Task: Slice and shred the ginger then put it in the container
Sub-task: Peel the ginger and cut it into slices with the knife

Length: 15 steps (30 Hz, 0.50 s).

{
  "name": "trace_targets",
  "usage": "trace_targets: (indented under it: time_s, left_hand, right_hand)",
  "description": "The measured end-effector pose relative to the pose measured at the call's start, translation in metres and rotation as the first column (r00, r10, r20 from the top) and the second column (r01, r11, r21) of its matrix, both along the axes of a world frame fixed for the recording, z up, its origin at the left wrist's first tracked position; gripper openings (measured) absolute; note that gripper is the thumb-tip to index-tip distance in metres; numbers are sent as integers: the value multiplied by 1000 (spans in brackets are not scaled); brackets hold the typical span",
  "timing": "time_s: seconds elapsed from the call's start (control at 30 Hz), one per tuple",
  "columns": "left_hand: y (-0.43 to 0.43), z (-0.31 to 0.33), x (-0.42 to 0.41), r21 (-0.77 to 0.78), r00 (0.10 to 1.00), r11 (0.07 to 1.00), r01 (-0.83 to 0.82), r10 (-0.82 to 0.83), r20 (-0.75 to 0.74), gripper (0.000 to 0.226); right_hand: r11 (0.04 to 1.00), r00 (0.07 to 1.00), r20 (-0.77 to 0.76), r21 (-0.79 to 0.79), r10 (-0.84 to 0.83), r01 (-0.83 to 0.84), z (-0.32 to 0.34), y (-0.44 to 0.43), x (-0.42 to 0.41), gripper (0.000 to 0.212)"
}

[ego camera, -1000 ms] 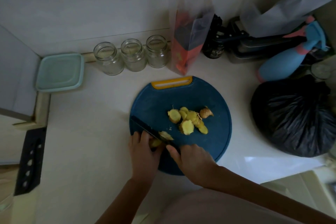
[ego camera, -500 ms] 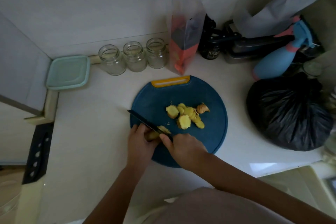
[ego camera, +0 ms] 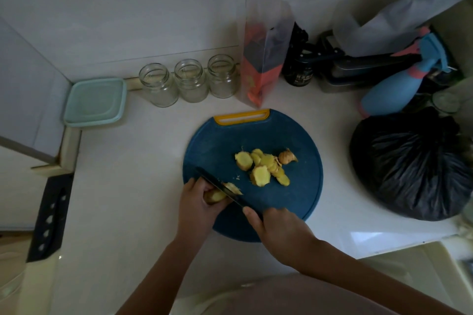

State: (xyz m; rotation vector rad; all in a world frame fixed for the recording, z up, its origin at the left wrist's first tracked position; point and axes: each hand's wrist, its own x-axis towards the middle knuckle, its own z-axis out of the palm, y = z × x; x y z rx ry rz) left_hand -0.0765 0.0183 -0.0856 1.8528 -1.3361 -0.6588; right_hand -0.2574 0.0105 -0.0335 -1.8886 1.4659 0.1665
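— What did we see at the near edge of the board?
— We saw the left hand [ego camera: 197,202] curled round a chunk of ginger [ego camera: 216,195] at the near left of the blue cutting board [ego camera: 294,199]. Its fingers [ego camera: 190,184] pinned the chunk down.
— And the other hand?
— We found the right hand [ego camera: 279,227] wrapped tightly round the handle of a dark knife [ego camera: 208,178]. The blade lay slanted across the chunk, touching it, with a thin sliver at its far side.
— Where was the rest of the ginger?
— We noted a loose heap of yellow slices [ego camera: 261,169] near the middle of the board. A knobbly end piece [ego camera: 286,157] touched the heap's right side.
— And the container?
— We spotted a pale green container [ego camera: 95,102], lid on, at the back left of the tabletop [ego camera: 128,174], well apart from the board. Three glass jars [ego camera: 190,80] stood in a row just beside it, and a black bag [ego camera: 414,169] sat to the right of the board.
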Motion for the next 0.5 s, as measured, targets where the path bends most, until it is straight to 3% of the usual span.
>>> trace_targets:
  time_s: [0.5]
  left_hand:
    - [8, -8, -11, -15, 992, 998, -64, 66, 111, 34]
  right_hand:
    - [997, 996, -66, 49, 56, -53, 1, -8, 11, 56]
